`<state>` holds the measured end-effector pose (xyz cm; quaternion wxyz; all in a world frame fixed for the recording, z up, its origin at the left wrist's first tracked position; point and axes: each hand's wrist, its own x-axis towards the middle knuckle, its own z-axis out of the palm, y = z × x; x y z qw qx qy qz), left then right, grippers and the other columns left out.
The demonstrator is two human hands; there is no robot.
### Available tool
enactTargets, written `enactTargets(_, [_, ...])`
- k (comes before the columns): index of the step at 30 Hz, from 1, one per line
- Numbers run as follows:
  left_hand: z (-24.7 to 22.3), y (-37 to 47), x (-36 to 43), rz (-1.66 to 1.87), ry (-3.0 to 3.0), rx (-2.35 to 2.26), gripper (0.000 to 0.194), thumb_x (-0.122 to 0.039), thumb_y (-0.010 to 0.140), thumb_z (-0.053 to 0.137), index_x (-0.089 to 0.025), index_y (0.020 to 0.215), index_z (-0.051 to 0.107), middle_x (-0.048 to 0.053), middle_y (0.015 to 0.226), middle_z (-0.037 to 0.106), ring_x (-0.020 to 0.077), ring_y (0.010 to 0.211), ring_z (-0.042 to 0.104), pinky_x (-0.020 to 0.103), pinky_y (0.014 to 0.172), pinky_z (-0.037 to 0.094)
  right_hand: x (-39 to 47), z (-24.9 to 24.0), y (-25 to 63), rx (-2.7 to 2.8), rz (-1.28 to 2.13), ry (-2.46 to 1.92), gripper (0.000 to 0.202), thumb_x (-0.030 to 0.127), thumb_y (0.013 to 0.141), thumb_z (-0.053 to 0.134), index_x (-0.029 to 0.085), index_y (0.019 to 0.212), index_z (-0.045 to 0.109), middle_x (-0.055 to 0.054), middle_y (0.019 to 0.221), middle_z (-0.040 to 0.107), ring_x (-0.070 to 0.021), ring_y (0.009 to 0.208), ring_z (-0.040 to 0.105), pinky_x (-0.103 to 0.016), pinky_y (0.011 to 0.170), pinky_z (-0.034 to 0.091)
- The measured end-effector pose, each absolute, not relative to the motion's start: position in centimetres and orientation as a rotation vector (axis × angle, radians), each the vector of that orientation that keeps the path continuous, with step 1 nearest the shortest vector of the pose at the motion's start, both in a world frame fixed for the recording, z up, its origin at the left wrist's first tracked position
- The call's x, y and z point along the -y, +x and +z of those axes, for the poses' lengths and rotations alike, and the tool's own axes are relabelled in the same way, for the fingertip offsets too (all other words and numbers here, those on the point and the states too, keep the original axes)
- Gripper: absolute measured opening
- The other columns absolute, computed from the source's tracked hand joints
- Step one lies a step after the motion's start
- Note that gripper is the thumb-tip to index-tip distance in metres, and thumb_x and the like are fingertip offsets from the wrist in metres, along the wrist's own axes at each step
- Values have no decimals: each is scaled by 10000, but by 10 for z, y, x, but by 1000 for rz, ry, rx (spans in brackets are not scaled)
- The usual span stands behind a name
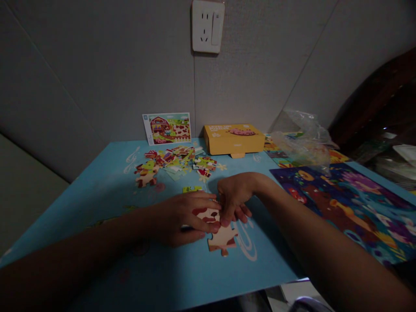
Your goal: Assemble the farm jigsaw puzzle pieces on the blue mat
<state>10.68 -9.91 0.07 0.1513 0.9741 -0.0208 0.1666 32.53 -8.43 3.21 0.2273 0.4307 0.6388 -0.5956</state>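
Line up first, press second

The work in hand looks like joining puzzle pieces, and the join lies under the fingertips of both hands. A cream-and-brown patch (205, 213) lies partly covered beneath the left hand (191, 214), and a cream near piece (223, 239) meets it on the near side, its knob pointing toward the near edge of the blue tabletop (156, 281). Whether the join is fully seated is hidden by the fingers.

To do this well, the person should hold the patch flat, match the brown markings across the join, and only then press straight down at the knob. Pushing sideways could shift the patch or bend a tab. Lifting the fingertips briefly would let the edges be checked for a raised corner. The picture card (169, 128), propped at the far left against the wall (97, 65), likely serves as a guide.

The left hand is fairly open and low, fingers stretched rightward over the patch and pressing no visible grip around it. The right hand (235, 197) is more closed, bent at the wrist, with fingertips pointing down at the join; whether it pinches a piece or merely presses cannot be told.
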Motion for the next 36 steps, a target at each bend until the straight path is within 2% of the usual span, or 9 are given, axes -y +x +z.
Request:
enactTargets(4, [-3, 110, 99, 543, 2781, 41, 194, -212, 896, 603, -214, 1022, 749, 131, 1312, 629, 266, 1247, 572, 464, 1116, 414, 85, 34, 324, -1735, -1585, 1205, 720, 683, 396, 832, 91, 774, 672, 13, 553, 641, -141, 516, 622, -249, 506, 492])
enactTargets(10, [-8, 113, 99, 632, 2734, 25, 169, -241, 907, 610, -210, 984, 757, 117, 1253, 668, 235, 1217, 595, 442, 1081, 455, 87, 44, 322, -1742, -1431, 1200, 657, 701, 529, 781, 95, 758, 672, -9, 573, 648, -120, 522, 609, -200, 469, 322])
enactTargets(20, [-9, 112, 99, 602, 2748, 0, 179, -251, 901, 618, -240, 1024, 748, 98, 1267, 660, 221, 1215, 589, 446, 1085, 446, 87, 44, 322, -1734, -1461, 1169, 683, 721, 520, 770, 108, 809, 693, -2, 591, 650, -128, 539, 612, -207, 487, 308])
enactTargets(24, [-12, 111, 99, 664, 2709, 14, 170, -228, 888, 629, -220, 1008, 749, 113, 1257, 662, 232, 1217, 589, 455, 1093, 437, 85, 41, 323, -1728, -1465, 1169, 699, 729, 509, 770, 109, 824, 697, 0, 587, 652, -134, 545, 621, -207, 488, 316])
enactTargets(27, [-10, 111, 99, 658, 2650, 4, 131, -199, 863, 644, -223, 947, 742, 100, 1253, 667, 233, 1213, 595, 460, 1091, 441, 84, 39, 324, -1736, -1476, 1162, 701, 731, 514, 768, 104, 818, 694, -5, 589, 655, -141, 546, 625, -212, 489, 322])
enactTargets(31, [-6, 111, 98, 737, 2484, 5, 92, -133, 834, 623, -184, 760, 647, 93, 1095, 728, 187, 1043, 687, 434, 1077, 469, 84, 37, 326, -1746, -1481, 1146, 686, 731, 540, 756, 103, 808, 691, -8, 594, 660, -140, 551, 629, -210, 491, 317])
enactTargets(34, [-4, 111, 98, 739, 2469, 11, 80, -106, 827, 599, -180, 844, 625, 93, 1036, 738, 177, 1012, 696, 428, 1076, 474, 84, 37, 326, -1749, -1462, 1152, 676, 723, 545, 759, 96, 787, 687, -12, 599, 662, -138, 559, 631, -207, 495, 315])
enactTargets(36, [-4, 111, 98, 722, 2499, 22, 152, -100, 825, 594, -184, 941, 647, 93, 1053, 731, 184, 1048, 683, 431, 1083, 467, 84, 38, 326, -1752, -1457, 1155, 677, 717, 546, 762, 94, 799, 691, -11, 602, 662, -138, 564, 631, -206, 497, 316])
